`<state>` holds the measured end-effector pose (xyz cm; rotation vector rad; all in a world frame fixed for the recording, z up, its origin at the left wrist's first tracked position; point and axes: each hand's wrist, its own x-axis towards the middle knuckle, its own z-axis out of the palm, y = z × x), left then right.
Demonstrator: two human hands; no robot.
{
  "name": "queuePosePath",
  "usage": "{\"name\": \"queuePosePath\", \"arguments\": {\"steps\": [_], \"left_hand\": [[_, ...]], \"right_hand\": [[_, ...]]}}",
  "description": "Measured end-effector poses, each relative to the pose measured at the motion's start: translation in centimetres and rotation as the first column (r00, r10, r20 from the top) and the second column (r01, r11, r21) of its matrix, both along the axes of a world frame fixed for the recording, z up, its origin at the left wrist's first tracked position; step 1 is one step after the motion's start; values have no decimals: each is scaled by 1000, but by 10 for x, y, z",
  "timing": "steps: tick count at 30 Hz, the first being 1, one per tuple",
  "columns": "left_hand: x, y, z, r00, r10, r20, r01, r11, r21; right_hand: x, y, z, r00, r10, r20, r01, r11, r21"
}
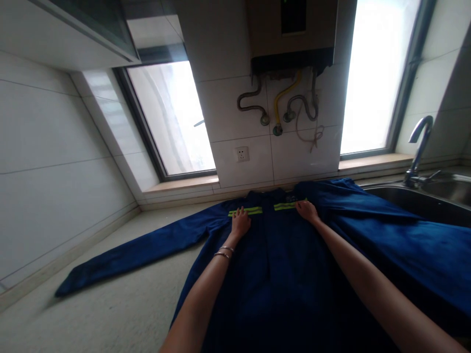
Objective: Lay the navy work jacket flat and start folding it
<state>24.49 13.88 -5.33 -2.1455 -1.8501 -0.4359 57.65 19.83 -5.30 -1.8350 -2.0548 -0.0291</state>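
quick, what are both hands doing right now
Left hand: open, palm flat on the blue work jacket by the yellow-green stripe, holding nothing.
Right hand: open, flat on the jacket near the other stripe, holding nothing.

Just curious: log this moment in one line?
left hand: flat on blue jacket | right hand: flat on jacket | jacket: spread on counter

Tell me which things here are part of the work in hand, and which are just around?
In use:
blue work jacket, spread flat on the counter
left hand, pressing near a yellow reflective stripe
right hand, pressing near the other stripe

Just around:
sink
tap
wall socket
water heater with hoses
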Motion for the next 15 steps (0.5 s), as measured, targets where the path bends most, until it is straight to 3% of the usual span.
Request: {"name": "queuePosePath", "arguments": {"steps": [3,6,10,13,15], "left_hand": [[-20,-14,-1,998,-57,-36,60,994,90],[-58,-25,-5,998,-67,1,67,998,22],[-104,-31,-5,977,-168,134,175,984,-45],[-126,-39,3,952,-180,246,153,980,125],[-142,-49,10,943,-112,315,36,970,239]], "right_hand": [[-1,-2,-1,998,-54,18,53,998,45],[0,-1,-1,997,-71,33,69,996,55],[2,0,-1,997,-61,50,58,997,60],[3,-1,-1,996,-62,56,59,996,66],[3,-1,-1,996,-70,54,66,995,72]]}}
